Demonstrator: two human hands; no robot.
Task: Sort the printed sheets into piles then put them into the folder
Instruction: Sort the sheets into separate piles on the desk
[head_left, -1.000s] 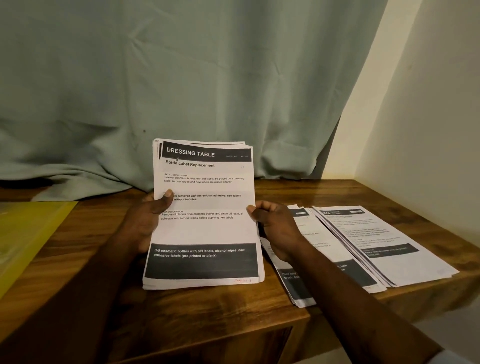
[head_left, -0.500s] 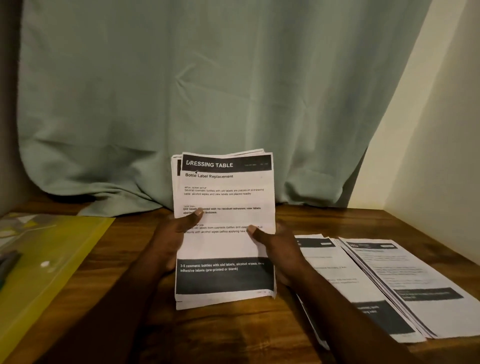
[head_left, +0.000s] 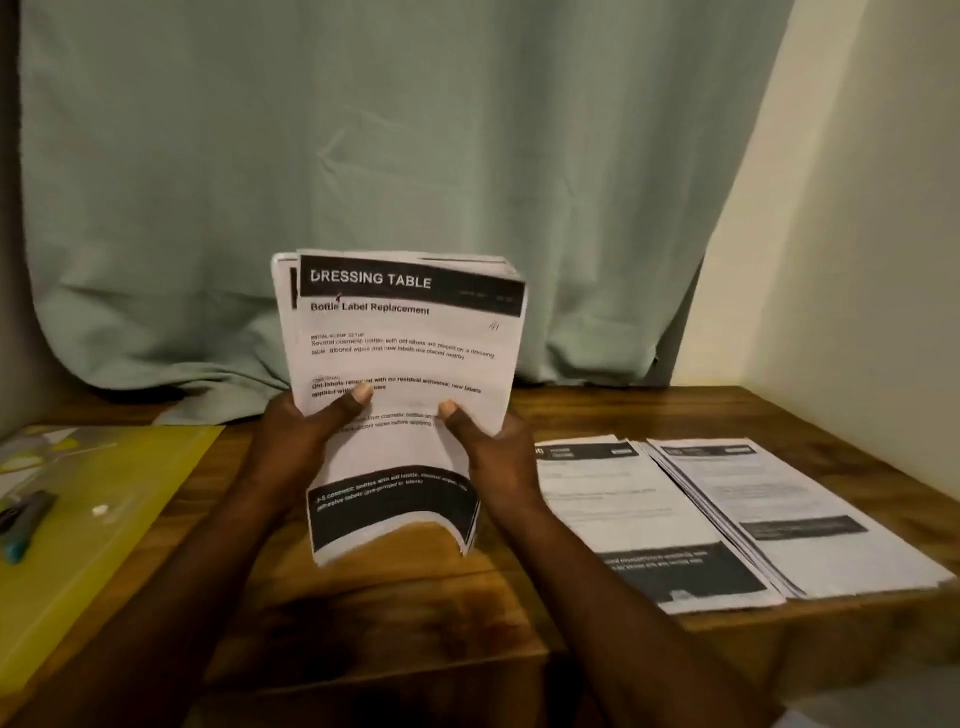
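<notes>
A thick stack of printed sheets (head_left: 410, 343), its top page headed "DRESSING TABLE", is held upright above the wooden table (head_left: 415, 597). My left hand (head_left: 306, 436) grips its left side with the thumb on the front page. My right hand (head_left: 488, 447) grips the right side, thumb on the front. The stack's lower edge curls forward off the table. Two piles of printed sheets lie flat at the right: a nearer pile (head_left: 639, 525) and a farther-right pile (head_left: 779, 514). A yellow folder (head_left: 104, 499) lies flat at the left.
A pale green curtain (head_left: 389, 182) hangs behind the table, its hem bunched on the wood. A cream wall (head_left: 857, 260) closes the right side. A dark and blue small object (head_left: 21, 519) and a small white scrap lie on the folder.
Both hands have lifted the stack up off the table and its bottom edge now curls forward. The view has shifted, showing more of the yellow folder.
</notes>
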